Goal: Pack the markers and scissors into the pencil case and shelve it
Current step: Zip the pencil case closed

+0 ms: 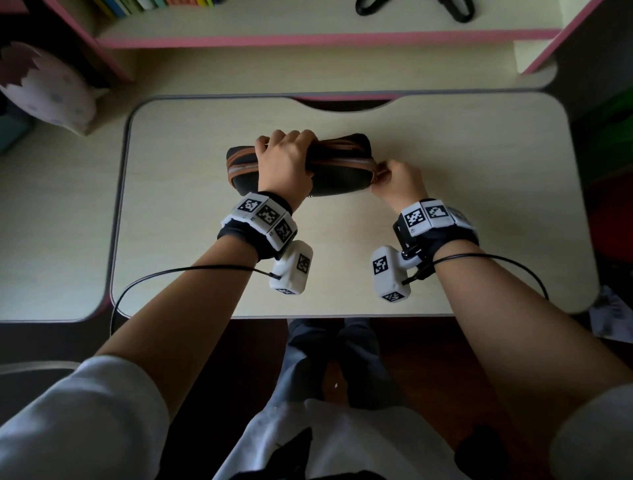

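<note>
Books (154, 4) and black loops (455, 12) on shelf (274, 29) beyond pencil case (339, 178)

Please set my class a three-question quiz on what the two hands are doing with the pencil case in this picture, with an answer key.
1. True or false: the left hand grips the pencil case from above.
2. Where does the right hand pinch the case? A) its left end B) its right end C) nowhere
3. Fill in: the case rests on the ____, not on the shelf.
Key: 1 true; 2 B; 3 desk.
</note>
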A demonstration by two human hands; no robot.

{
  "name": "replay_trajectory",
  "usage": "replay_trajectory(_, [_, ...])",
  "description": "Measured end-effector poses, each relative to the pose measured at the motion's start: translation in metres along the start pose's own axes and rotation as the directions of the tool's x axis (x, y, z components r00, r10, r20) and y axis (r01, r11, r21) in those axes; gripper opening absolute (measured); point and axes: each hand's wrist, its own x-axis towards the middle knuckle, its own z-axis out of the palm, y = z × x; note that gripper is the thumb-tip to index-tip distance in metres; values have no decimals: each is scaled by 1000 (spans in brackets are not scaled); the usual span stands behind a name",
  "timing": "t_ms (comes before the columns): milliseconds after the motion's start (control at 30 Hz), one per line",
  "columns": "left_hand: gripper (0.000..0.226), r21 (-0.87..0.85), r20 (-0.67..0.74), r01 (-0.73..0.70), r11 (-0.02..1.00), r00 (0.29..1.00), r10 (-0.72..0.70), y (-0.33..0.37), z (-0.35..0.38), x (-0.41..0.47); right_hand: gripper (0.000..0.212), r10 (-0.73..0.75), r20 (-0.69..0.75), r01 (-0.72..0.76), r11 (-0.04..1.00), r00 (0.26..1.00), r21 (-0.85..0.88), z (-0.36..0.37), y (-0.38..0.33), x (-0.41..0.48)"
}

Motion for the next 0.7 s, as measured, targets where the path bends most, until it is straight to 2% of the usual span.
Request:
replay_trajectory(133, [46, 17, 29, -48, 999, 998, 48, 7, 3, 0, 24, 11, 3, -11, 1000, 1000, -10, 2, 2, 1])
replay_trajectory(433, [39, 19, 30, -31, 999, 999, 31, 8, 6, 3, 20, 75, 31, -73, 996, 997, -40, -4, 1, 0])
replay_trajectory(567, [35, 25, 31, -29, 999, 999, 28, 8, 7, 2, 22, 127, 107, -127, 992, 986, -8, -8, 3, -2])
replay_trajectory(700, [30, 55, 27, -44, 998, 999, 42, 7, 8, 0, 28, 141, 100, -131, 986, 985, -100, -13, 0, -4])
